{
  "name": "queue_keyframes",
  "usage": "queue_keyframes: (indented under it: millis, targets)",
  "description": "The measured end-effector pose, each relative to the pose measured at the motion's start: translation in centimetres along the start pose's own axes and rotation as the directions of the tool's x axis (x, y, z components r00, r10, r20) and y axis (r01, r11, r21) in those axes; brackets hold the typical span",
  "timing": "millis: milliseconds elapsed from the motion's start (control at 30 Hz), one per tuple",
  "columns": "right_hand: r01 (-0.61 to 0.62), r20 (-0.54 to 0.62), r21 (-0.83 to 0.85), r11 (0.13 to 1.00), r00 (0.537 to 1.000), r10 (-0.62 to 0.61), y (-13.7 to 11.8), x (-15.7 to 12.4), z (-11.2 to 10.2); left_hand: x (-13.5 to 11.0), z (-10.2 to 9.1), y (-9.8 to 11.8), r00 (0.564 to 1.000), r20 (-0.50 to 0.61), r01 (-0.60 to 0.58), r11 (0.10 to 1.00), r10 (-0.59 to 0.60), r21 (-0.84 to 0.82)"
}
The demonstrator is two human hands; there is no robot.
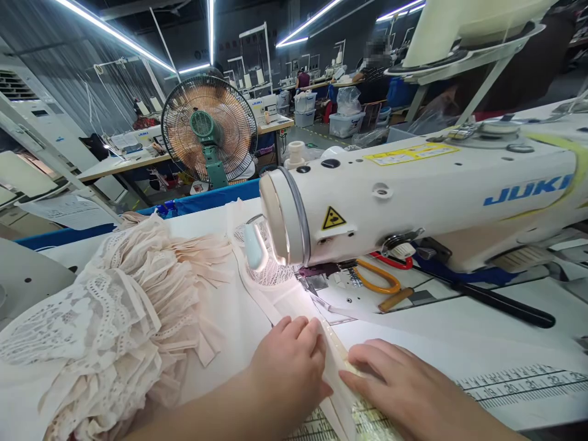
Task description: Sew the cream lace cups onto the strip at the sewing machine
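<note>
A pale pink lace garment piece point(280, 293) runs from under the sewing machine's head point(340, 208) down toward me. On its left side my left hand point(291, 358) is closed, with curled fingers gripping the fabric. My right hand point(390, 380) rests at the fabric's right edge, thumb and fingers pinched on a narrow pale strip there. The needle area is partly hidden behind the machine head, where a lamp lights the cloth. To the left lies a heaped stack of pale pink lace pieces point(133, 306).
Orange-handled scissors point(379, 278) and a black rod point(505, 303) lie right of the needle area. A printed ruler point(523, 383) runs along the table's front. Behind the table stand a fan point(209, 131) and other sewing stations, with people farther back. Thread cones point(434, 37) overhang the upper right.
</note>
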State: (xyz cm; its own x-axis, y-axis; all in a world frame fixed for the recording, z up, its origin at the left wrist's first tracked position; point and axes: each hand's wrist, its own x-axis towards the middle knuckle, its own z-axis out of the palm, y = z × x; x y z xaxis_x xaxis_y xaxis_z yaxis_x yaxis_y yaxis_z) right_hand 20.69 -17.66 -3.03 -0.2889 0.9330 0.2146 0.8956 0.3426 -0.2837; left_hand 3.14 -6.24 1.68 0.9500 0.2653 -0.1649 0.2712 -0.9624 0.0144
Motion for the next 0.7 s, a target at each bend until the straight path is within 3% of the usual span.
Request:
queue_keyframes:
  millis: [100, 367, 700]
  targets:
    - [-0.020, 0.063, 0.058, 0.998, 0.998, 0.016, 0.0, 0.5, -0.1, -0.1, 0.3, -0.2, 0.999, -0.029, -0.030, 0.999, 0.031, 0.029]
    - [-0.027, 0.078, 0.022, 0.999, 0.997, 0.025, 0.5, 1.3, -0.2, 0.1, 1.5, -0.5, 0.976, -0.167, -0.114, 0.985, 0.136, 0.132]
    - [-0.010, 0.059, -0.046, 0.999, 0.998, 0.012, 1.1, 2.8, -0.7, 0.2, -0.7, -0.6, 0.995, -0.018, -0.098, 0.994, 0.099, 0.040]
